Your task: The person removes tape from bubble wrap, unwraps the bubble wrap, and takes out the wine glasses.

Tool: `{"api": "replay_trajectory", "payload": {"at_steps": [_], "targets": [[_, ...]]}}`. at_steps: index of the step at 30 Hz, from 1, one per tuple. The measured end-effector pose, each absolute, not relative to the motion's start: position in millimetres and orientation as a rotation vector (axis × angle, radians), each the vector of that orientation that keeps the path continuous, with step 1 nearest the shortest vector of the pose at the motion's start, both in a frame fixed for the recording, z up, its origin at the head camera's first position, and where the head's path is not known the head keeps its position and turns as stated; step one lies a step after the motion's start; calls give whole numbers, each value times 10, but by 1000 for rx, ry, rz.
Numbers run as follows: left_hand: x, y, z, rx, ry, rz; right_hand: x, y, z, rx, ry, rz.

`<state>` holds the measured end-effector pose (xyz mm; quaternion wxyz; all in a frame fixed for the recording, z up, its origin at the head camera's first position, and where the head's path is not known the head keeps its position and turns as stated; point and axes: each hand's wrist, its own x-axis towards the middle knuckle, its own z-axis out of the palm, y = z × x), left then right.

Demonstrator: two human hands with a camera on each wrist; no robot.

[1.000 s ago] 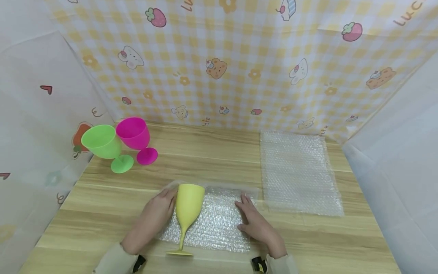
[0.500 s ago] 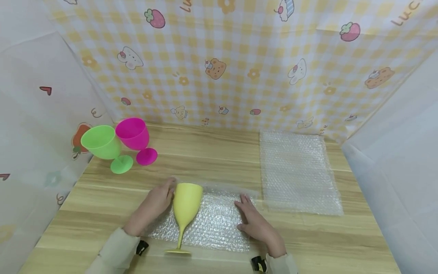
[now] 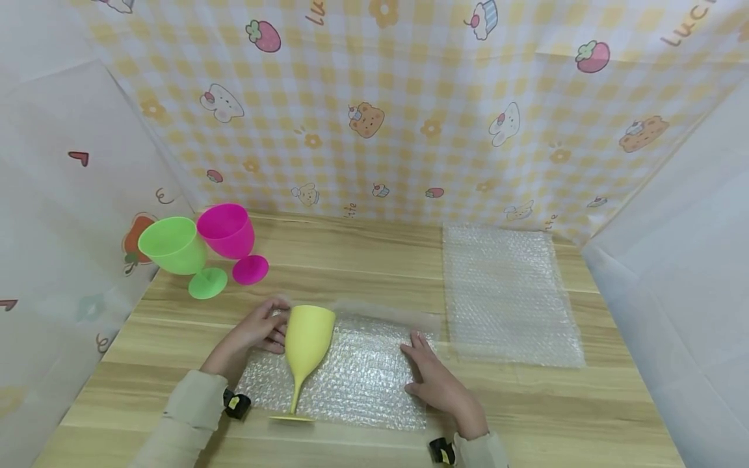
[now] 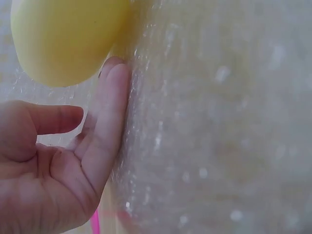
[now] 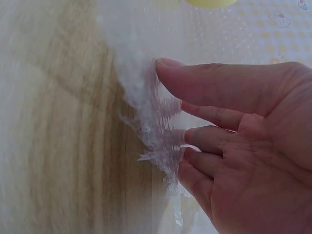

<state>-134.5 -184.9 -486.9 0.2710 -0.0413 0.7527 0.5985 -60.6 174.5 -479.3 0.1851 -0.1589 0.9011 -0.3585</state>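
A yellow plastic goblet lies on its side on a sheet of bubble wrap, its foot toward the near edge. My left hand is beside the bowl with its fingers extended. In the left wrist view the straight fingers touch the bubble wrap near the goblet, the thumb apart from them. My right hand rests with spread fingers on the sheet's right part. The right wrist view has its thumb and fingertips against the wrap's edge, not curled round it.
A green goblet and a magenta goblet lean at the back left of the wooden table. Another bubble wrap sheet lies flat at the back right. A checked cloth hangs behind the table.
My left hand has moved left, its fingers loosening from the sheet's left side. The goblet has shifted a little left and away from me. More wrap shows at left. My right hand has stayed put.
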Motion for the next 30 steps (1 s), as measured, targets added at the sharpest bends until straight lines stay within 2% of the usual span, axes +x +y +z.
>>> {"api": "replay_trajectory", "payload": {"at_steps": [10,19,30], "targets": [[-1384,-1851,-4865,109,2196,1461,-612,1765,-4813,-438,2532,-1025],[-1348,-1771,-4771,-1,2252,1297,-678,1778,-4815,-485,2534,-982],[-1312,-1739,-4718,15,2433,997,-806,1807,-4798,-536,2478,-962]]}}
